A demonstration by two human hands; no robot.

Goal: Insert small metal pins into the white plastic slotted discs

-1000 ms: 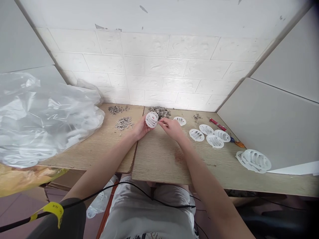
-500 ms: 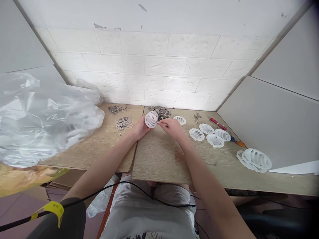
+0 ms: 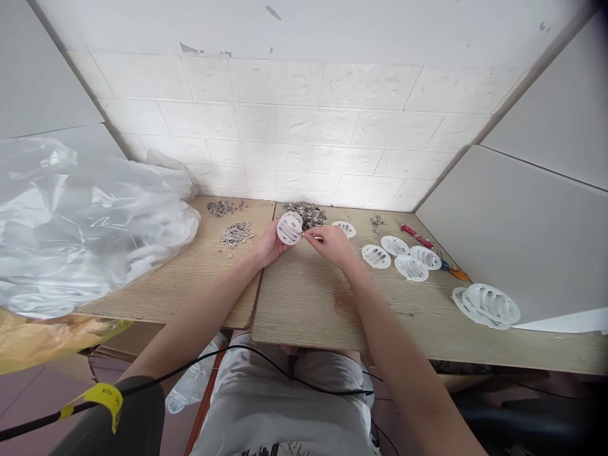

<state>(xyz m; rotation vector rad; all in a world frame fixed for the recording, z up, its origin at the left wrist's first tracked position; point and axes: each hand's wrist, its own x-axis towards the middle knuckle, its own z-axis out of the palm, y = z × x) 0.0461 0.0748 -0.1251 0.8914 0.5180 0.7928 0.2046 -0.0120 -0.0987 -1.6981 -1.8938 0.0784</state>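
Note:
My left hand [image 3: 268, 246] is closed around a round white plastic disc with slots [image 3: 289, 228], held upright above the wooden table [image 3: 304, 304]. My right hand [image 3: 332, 244] is pinched on a thin metal tool [image 3: 313, 237] whose tip touches the disc's right edge. Just behind the hands lies a pile of small grey metal parts [image 3: 306, 213].
More white discs [image 3: 396, 256] lie to the right, with a stack of them [image 3: 489, 305] near the grey side panel. A red tool [image 3: 415, 235] and an orange one [image 3: 456, 273] lie there too. Smaller metal piles [image 3: 236, 234] and a big clear plastic bag [image 3: 80, 221] are on the left.
The hands stay almost still; the tool tip has shifted slightly against the disc.

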